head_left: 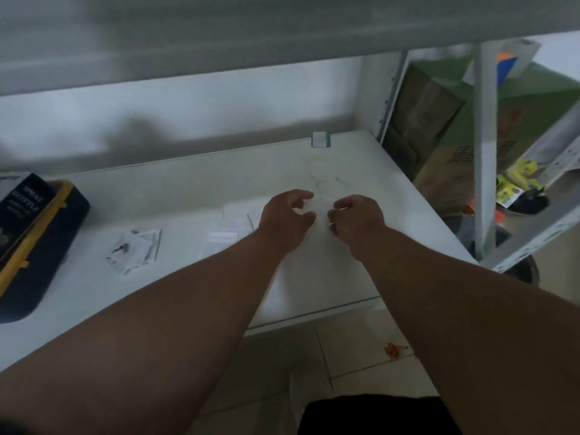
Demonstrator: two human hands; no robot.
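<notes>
Clear plastic bag (318, 210) sits between our two hands, held just above the white table (188, 196), right of its centre and well back from the near edge. Left hand (287, 215) has its fingers curled, thumb and forefinger gripping the bag's left edge; right hand (357, 219) pinches the right edge, fingers clenched tight on the film. The bag is thin, see-through and nearly lost against the tabletop; we can't tell what's inside. The table is smooth, matte white, with faint grey scuffs beyond the hands and a straight far edge against a pale wall (188, 105). Flat empty zip bag (221, 238) lies just left of the left wrist. Further left is a crinkled clear packet (135, 249) with small dark metal parts inside. At the far left sits a dark case with yellow trim (47, 243), with a black box printed "SPRAY BOTTLE" (22, 208) lying in it. Small white card with a green edge (321, 139) rests at the table's back edge. To the right stands a grey metal rack (485, 152), with a brown cardboard box (420, 120) and yellow packets (518, 174) beside it. Below is the floor (282, 356), pale glossy tiles, with an orange scrap (395, 350) near the table's front corner. The frame is motion-blurred.
</notes>
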